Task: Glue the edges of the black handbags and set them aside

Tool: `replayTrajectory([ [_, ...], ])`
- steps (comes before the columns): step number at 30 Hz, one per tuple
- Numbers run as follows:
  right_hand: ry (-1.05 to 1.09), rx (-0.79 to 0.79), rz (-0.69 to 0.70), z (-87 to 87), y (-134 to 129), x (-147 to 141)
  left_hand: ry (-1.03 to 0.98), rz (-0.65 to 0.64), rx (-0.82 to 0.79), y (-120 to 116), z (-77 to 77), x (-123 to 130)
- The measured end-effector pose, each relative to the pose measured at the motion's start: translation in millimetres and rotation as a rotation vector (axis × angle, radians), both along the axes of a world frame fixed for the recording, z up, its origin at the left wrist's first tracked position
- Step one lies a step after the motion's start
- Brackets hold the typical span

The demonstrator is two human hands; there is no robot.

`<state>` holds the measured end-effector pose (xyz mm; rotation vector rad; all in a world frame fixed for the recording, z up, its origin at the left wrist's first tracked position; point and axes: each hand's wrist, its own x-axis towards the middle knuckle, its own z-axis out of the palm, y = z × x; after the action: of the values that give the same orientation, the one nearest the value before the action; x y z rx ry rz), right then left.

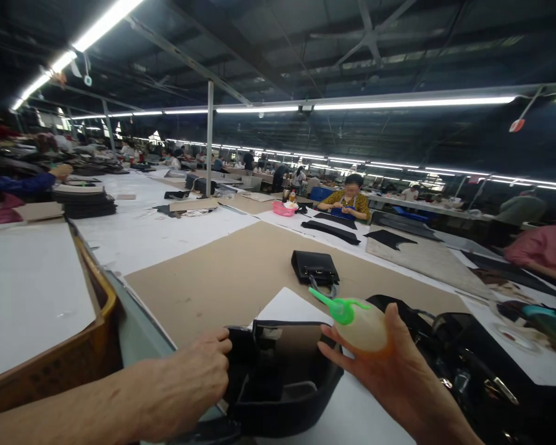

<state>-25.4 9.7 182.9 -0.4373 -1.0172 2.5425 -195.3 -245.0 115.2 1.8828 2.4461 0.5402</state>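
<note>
My left hand [189, 383] is closed on the left edge of an open black bag [301, 408], whose inside faces up near the table's front. In my right hand [398, 371] is a squeeze bottle [364, 327] with a green nozzle [327, 300] that points up and left. The bottle is tilted above the bag's right side, and the fingertips of that hand are at the bag's right rim. White paper [285, 303] lies under and behind the bag. Further back, a small black handbag [315, 266] rests on brown board [241, 253].
More black bags [463, 352] with metal fittings lie at the right. A yellow crate [88, 340] stands at the left. Across the table sits a person in a yellow top [361, 207], near a pink basket [283, 209] and black cut pieces [331, 231].
</note>
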Motion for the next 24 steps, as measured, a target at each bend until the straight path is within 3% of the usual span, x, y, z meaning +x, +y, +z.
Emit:
replayTrajectory([
  [3,-0.016,0.02,0.011,1.3,-3,2,0.084,-0.058,-0.121,5,7.7,2],
  [10,-0.036,0.015,0.028,1.9,-5,12,0.107,0.048,-0.184,20,42.4,13],
  [14,-0.013,0.029,0.026,1.5,-3,10,0.178,-0.065,-0.177,28,64.1,31],
  [17,0.011,0.028,0.027,3.2,-3,6,0.02,-0.208,-0.173,44,78.7,40],
  [20,0.037,-0.006,0.057,5.6,-2,-1,-0.179,-0.307,-0.213,71,77.2,37],
  [24,0.036,-0.042,0.112,5.0,-5,-16,-0.398,-0.323,-0.358,107,47.0,22],
])
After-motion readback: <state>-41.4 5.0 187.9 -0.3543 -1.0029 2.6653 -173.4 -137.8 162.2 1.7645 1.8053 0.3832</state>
